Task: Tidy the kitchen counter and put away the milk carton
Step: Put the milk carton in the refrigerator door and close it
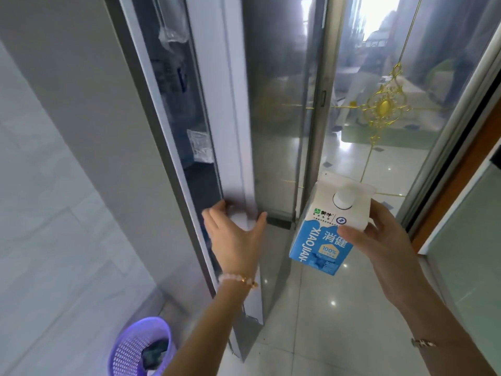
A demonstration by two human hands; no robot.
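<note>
In the head view, my left hand (235,236) grips the edge of the fridge door (217,104), fingers on one side and thumb on the other. My right hand (385,240) holds the milk carton (311,240) up in the air, just beside the door. A purple basket (130,348) stands on the floor.

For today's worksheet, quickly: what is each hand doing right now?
Left hand: grips the door edge.
Right hand: holds the carton.
</note>
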